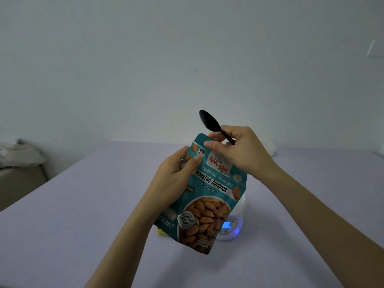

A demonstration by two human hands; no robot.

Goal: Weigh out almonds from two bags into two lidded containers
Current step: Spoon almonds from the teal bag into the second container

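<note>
The almond bag (207, 196) is held upright in mid-air above the near middle of the bench (72, 235). The left hand (176, 173) has its grip closed on the bag's upper left edge, thumb across the printed front. The right hand (243, 150) grips the handle of a black spoon (208, 121), bowl pointing up and far, while its fingertips rest on the bag's top strip. Whether that top is already open cannot be told.

Just behind the bag's lower right corner stands a white scale (228, 229) with its display lit blue. A white vessel (243, 204) seems to sit on it, mostly hidden. No loose almonds show, so the weighing looks early. Only 1 of the 2 bags is in view, and neither the lids nor a clear 2nd container can be made out. Scooping, weighing and closing appear to be left.

A yellow scrap (160, 232) peeks from under the bag's lower left. The bench wears a lavender cover. Crumpled white cloth (18, 152) lies at the far left, and a pale rounded object (271, 147) sits at the far right. A plain grey-white wall (145, 59) closes the dim room.
</note>
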